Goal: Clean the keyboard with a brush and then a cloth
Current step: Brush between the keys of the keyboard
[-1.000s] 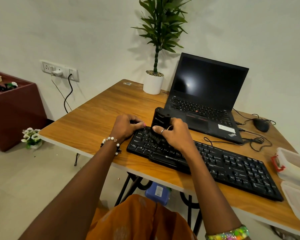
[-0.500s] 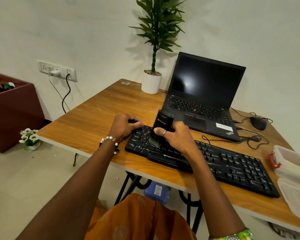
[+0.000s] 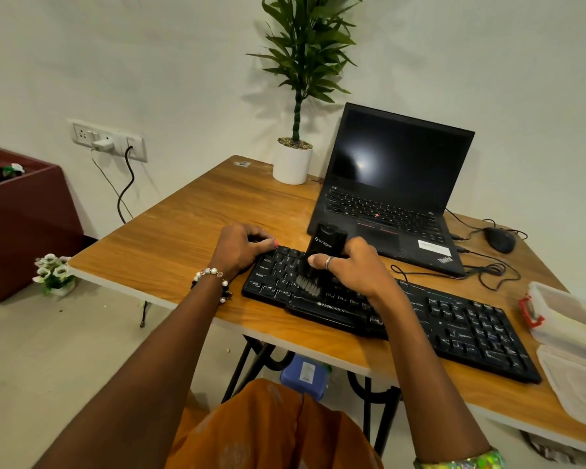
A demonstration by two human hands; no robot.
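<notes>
Both hands are on the job: the right hand [image 3: 354, 265] is wrapped tight around the black brush [image 3: 323, 252], and its bristles have slid from the upper rows down to the lower-left keys of the keyboard [image 3: 386, 309] over the last second. That reads as a sweep row by row, so brushing is under way with most of the board, out to the right, yet to be covered. The left hand [image 3: 242, 247] pins the keyboard's far-left corner, fingers curled and pressing, holding nothing. No cloth is in sight that I can pick out. Outward now: a wooden table [image 3: 183, 238], an open laptop [image 3: 393, 191] just behind, a mouse [image 3: 499, 239], a potted plant [image 3: 296, 96], plastic boxes [image 3: 569, 336] at the right edge, and a wall socket [image 3: 109, 140].
</notes>
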